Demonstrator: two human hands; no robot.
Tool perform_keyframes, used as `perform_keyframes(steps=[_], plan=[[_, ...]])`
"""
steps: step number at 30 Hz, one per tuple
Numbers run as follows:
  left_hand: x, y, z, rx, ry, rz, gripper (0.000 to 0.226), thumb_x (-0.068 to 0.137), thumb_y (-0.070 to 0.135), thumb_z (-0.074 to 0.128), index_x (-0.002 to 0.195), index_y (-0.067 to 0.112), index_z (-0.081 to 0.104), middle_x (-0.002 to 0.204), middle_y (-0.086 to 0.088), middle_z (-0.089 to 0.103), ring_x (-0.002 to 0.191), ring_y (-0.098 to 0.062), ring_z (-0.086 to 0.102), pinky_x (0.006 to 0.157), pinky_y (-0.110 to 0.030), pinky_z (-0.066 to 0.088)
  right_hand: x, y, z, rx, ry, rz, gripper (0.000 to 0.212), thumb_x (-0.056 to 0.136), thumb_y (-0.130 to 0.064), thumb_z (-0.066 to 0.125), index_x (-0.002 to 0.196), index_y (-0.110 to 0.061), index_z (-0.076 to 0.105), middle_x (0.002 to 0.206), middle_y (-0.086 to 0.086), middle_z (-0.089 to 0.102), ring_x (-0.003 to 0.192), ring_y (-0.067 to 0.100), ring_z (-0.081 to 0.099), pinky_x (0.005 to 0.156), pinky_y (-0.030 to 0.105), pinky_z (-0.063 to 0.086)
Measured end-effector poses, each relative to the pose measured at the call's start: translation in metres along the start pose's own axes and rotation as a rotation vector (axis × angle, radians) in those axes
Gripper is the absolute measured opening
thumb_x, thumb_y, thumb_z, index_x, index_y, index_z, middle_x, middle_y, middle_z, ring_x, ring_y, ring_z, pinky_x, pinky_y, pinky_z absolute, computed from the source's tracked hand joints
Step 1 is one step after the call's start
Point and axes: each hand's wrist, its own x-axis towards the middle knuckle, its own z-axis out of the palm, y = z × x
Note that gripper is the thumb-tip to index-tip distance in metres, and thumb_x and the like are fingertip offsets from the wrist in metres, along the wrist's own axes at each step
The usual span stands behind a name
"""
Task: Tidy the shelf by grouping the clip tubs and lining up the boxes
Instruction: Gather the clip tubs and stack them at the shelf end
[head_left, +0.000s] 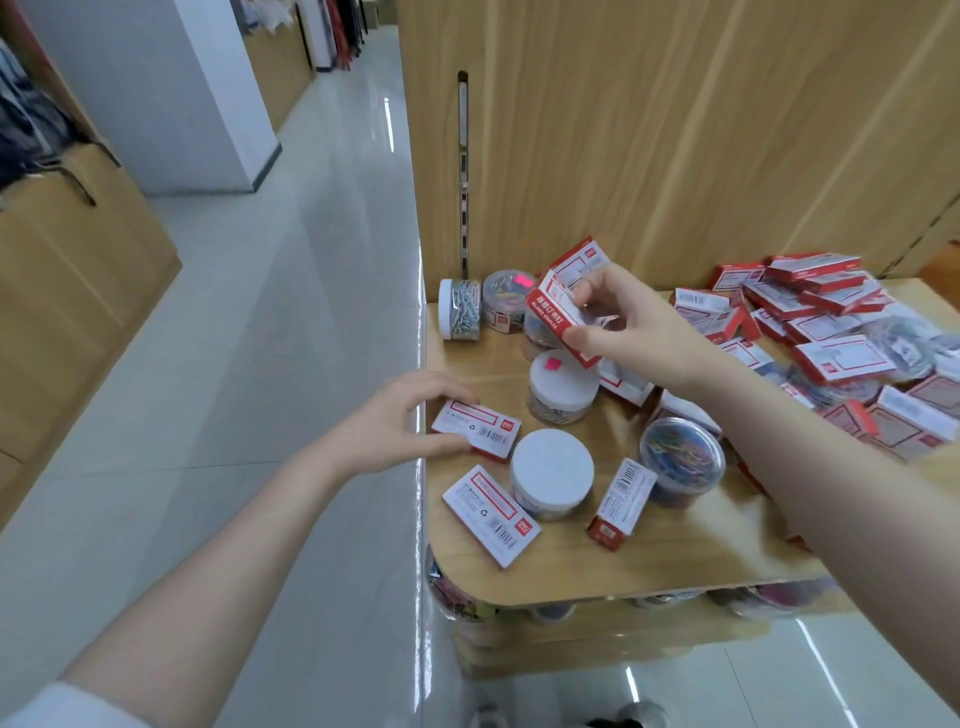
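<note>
My right hand (621, 327) lifts one red-and-white box (563, 306) above the shelf's (691, 551) back-left corner, fingers pinched on its end; my left hand (402, 423) clamps another box (475, 428) at the left edge; best stacked square before lining up; clip tubs (551, 474) lie scattered mid-shelf; print unreadable, barcodes only.

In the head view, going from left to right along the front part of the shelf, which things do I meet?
Flat staple box → white-lidded tub → box showing its barcode → clear tub of coloured clips → the person's right forearm.
</note>
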Motion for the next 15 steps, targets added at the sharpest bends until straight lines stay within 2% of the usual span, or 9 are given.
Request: perform_keyframes(steps=[2,4,8,10,11,13,15], plan=[[0.003,0.002,0.004,-0.029,0.098,-0.092,0.049,0.065,0.057,0.059,0.107,0.033,0.054,0.108,0.019,0.056,0.103,0.01,0.05,0.093,-0.009,0.037,-0.001,0.003,0.001,-0.006,0.007,0.018,0.026,0.078,-0.015,0.066,0.096,-0.016,0.047,0.086,-0.013,0.057,0.077,0.007,0.055,0.076,0.036,0.049],[0.009,0.006,0.007,-0.059,0.258,-0.144,0.06,0.063,0.057,0.06,0.117,0.036,0.042,0.116,0.015,0.049,0.108,0.006,0.046,0.093,-0.005,0.032,-0.001,0.002,0.002,-0.034,0.023,0.017,0.027,0.077,-0.016,0.067,0.096,-0.017,0.047,0.086,-0.013,0.056,0.075,0.005,0.054,0.075,0.033,0.048],[0.035,0.009,0.008,-0.063,0.532,-0.251,0.069,0.073,0.03,0.074,0.129,0.018,0.034,0.122,0.004,0.036,0.104,-0.006,0.043,0.091,-0.021,0.038,0.002,0.001,0.005,-0.061,0.019,0.028,0.028,0.076,-0.017,0.068,0.096,-0.018,0.048,0.089,-0.008,0.057,0.076,0.005,0.054,0.073,0.027,0.046],[0.05,0.011,0.007,-0.045,0.566,-0.328,0.072,0.075,0.029,0.074,0.132,0.013,0.032,0.127,-0.002,0.035,0.105,-0.01,0.045,0.092,-0.025,0.04,0.003,-0.001,0.007,-0.079,0.016,0.03,0.029,0.076,-0.017,0.068,0.097,-0.016,0.049,0.085,-0.009,0.058,0.065,-0.004,0.054,0.064,0.014,0.044],[0.057,0.01,0.006,-0.025,0.568,-0.357,0.073,0.075,0.03,0.073,0.133,0.012,0.033,0.129,-0.004,0.035,0.108,-0.013,0.046,0.093,-0.025,0.039,0.003,-0.002,0.008,-0.093,0.017,0.034,0.03,0.076,-0.018,0.068,0.098,-0.016,0.049,0.085,-0.009,0.058,0.063,-0.006,0.054,0.06,0.012,0.042],[0.07,0.005,0.001,-0.009,0.589,-0.4,0.068,0.077,0.029,0.071,0.133,0.011,0.036,0.13,-0.008,0.037,0.11,-0.019,0.048,0.093,-0.024,0.036,0.005,-0.001,0.009,-0.103,0.033,0.045,0.033,0.074,-0.021,0.068,0.1,-0.016,0.049,0.088,-0.008,0.059,0.069,-0.001,0.053,0.061,0.018,0.042],[0.078,-0.001,-0.005,0.029,0.596,-0.418,0.055,0.08,0.025,0.068,0.128,0.014,0.045,0.125,-0.008,0.044,0.105,-0.023,0.052,0.086,-0.023,0.037,0.006,0.0,0.009,-0.092,0.047,0.049,0.034,0.075,-0.022,0.068,0.101,-0.017,0.048,0.093,-0.007,0.058,0.075,0.005,0.052,0.06,0.021,0.04]])
